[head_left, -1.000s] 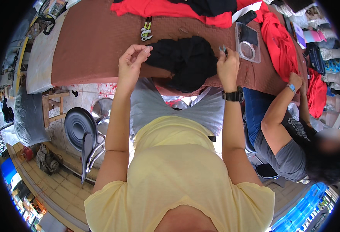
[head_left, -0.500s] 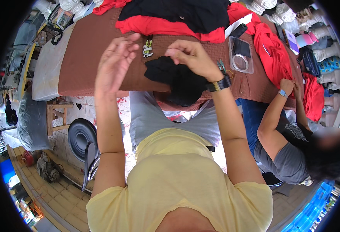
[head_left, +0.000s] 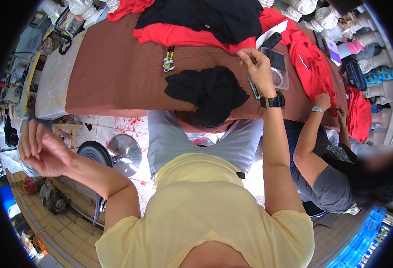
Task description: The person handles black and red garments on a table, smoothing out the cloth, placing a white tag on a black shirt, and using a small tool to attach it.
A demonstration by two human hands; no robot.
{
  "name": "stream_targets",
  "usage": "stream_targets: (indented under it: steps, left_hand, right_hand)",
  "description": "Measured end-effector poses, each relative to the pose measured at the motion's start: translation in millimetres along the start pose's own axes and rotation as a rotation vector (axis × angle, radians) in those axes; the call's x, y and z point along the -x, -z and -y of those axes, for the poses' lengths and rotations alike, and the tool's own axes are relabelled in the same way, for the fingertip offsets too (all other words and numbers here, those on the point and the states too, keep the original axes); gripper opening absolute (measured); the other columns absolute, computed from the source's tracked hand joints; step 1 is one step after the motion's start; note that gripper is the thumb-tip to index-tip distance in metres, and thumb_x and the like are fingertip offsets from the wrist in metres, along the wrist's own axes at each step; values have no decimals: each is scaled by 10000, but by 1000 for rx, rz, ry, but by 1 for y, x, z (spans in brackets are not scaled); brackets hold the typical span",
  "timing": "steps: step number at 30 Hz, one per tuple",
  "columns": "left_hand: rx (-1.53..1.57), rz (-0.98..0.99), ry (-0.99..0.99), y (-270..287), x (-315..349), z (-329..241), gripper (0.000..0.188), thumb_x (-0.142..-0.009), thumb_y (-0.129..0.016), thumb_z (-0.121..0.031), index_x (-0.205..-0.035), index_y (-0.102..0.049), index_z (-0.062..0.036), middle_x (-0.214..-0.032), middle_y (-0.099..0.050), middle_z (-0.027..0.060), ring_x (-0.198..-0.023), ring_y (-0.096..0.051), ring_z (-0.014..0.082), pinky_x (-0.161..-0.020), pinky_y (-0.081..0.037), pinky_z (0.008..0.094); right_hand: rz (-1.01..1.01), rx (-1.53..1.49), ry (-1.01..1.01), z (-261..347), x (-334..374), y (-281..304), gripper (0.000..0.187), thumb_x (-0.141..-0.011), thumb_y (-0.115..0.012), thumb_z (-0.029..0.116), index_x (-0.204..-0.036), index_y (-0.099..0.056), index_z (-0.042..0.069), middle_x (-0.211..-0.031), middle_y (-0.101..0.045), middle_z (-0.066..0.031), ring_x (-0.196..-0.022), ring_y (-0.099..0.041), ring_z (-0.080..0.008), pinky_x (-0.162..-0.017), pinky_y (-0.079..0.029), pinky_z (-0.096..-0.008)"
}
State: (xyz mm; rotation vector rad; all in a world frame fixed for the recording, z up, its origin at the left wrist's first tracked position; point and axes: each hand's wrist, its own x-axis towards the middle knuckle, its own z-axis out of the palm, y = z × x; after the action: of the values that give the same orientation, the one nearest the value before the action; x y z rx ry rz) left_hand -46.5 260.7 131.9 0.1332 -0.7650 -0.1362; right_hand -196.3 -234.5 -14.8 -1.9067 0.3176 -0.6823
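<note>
A crumpled black cloth (head_left: pixel 207 91) lies on the near edge of the brown-covered table (head_left: pixel 116 67), partly hanging over it. Neither hand touches it. Out to the far left, past the table's edge, my left hand (head_left: pixel 44 149) is raised with its fingers bent inward; anything between them is too small to see. Over the table, right of the cloth, my right hand (head_left: pixel 256 69) has thumb and forefinger pinched together, and what they hold cannot be made out. Beneath its wrist lie small teal-handled snips (head_left: pixel 253 88). A clear plastic box (head_left: pixel 283 79) sits partly behind this hand.
Black garments (head_left: pixel 201 18) and red garments (head_left: pixel 183 35) are piled at the back. Yellow-and-white small tools (head_left: pixel 168 60) lie left of centre. At the right, a person (head_left: pixel 326 174) handles red cloth (head_left: pixel 312 67). A black round stool (head_left: pixel 93 154) stands at lower left.
My left hand has swung from above the table far out to the left and down. My right hand has moved right, away from the black cloth, uncovering it.
</note>
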Motion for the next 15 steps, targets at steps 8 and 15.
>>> stream_targets:
  steps: [8,15]
  left_hand:
    - [149,80,35,0,18,-10,198,-823,-739,102,-739,-639,-46,-828,-491,44,-800,-517,150,-675,-432,261]
    - [-434,-163,286,8,39,85,198,-894,-681,-31,-1079,-654,33,-984,-620,92,-798,-576,125,-714,-478,244]
  right_hand:
    - [-122,-843,-228,-9,8,-4,70,-955,-706,73,-973,-716,6,-916,-727,-59,-866,-690,-133,-768,-554,-279]
    - [29,-640,-102,25,22,-41,47,-915,-737,26,-939,-704,3,-911,-738,-81,-811,-715,-147,-725,-588,-274]
